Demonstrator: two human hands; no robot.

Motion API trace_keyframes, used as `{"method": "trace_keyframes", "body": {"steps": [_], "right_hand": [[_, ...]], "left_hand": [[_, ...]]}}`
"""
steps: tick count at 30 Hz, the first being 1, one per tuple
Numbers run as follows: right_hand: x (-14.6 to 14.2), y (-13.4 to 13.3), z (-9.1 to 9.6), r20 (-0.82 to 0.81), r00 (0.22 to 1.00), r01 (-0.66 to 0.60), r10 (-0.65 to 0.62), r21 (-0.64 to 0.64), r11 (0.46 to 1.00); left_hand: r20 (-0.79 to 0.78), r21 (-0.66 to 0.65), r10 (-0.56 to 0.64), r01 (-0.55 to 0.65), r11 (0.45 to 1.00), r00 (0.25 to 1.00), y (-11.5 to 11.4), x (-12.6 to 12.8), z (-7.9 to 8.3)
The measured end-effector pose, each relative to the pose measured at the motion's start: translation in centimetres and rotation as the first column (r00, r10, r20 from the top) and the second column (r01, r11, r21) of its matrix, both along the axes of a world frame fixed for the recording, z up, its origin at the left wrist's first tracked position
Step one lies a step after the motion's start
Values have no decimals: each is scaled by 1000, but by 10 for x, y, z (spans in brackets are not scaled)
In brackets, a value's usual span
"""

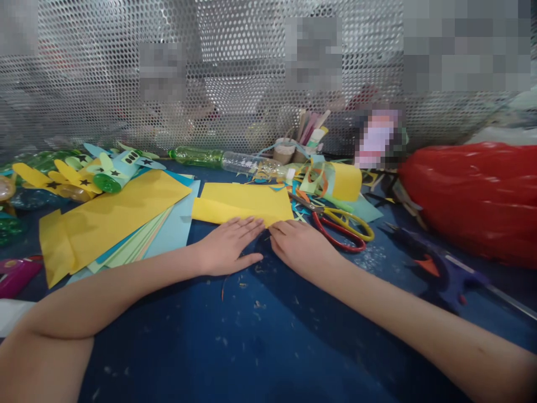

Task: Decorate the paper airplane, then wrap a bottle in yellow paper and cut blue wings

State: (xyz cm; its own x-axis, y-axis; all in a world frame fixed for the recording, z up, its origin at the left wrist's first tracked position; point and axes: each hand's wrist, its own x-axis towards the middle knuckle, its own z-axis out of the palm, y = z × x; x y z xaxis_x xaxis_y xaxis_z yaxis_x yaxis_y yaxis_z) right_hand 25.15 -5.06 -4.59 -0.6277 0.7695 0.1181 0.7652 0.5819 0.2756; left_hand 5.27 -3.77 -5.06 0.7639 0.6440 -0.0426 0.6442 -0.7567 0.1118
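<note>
A sheet of yellow paper (247, 195) lies on the blue table, with a strip folded over along its near side. My left hand (230, 246) rests on the near edge of that fold, fingers stretched out and thumb apart. Close beside it, my right hand (300, 246) has its fingers bent together on the paper's near right corner; the fingertips are partly hidden. Scissors (323, 215) with one red and one yellow handle lie just right of the paper, blades partly over paper scraps.
Left lie a larger yellow sheet (121, 215) over coloured papers and decorated bottle planes (121, 168). Behind are a plastic bottle (201, 157) and cups of sticks (285, 150) before a perforated metal screen (235, 73). Right: a glue gun (453, 268) and red plastic bag (474, 196).
</note>
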Motion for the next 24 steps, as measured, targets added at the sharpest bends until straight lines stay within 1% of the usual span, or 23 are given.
{"method": "trace_keyframes", "body": {"steps": [4, 9, 12, 15, 17, 19, 21, 24], "right_hand": [[0, -1, 5, 41, 999, -13, 15, -46, 999], [-1, -2, 8, 52, 999, 1, 1, -55, 998], [-1, -2, 7, 60, 998, 2, 1, -62, 998], [-1, -2, 8, 65, 998, -1, 5, -66, 998], [-2, -2, 10, 82, 997, 4, 3, -78, 997], [-2, -3, 11, 105, 994, 15, -5, -101, 995], [-3, -3, 11, 112, 994, 27, -14, -115, 993], [-2, -2, 9, 88, 996, 23, -15, -91, 996]], "left_hand": [[-52, 51, 68, -65, 997, 996, -10, 0, 3], [-97, 89, 182, -173, 981, 979, -28, 4, 7], [-129, 87, 229, -219, 972, 965, -34, 6, 9], [-121, 147, 265, -247, 958, 956, -37, 8, 9], [-101, 192, 273, -250, 949, 957, -40, 8, 8], [-98, 200, 264, -241, 950, 960, -42, 9, 8], [-110, 174, 247, -226, 958, 963, -43, 9, 7], [-108, 127, 206, -192, 973, 973, -42, 10, 6]]}}
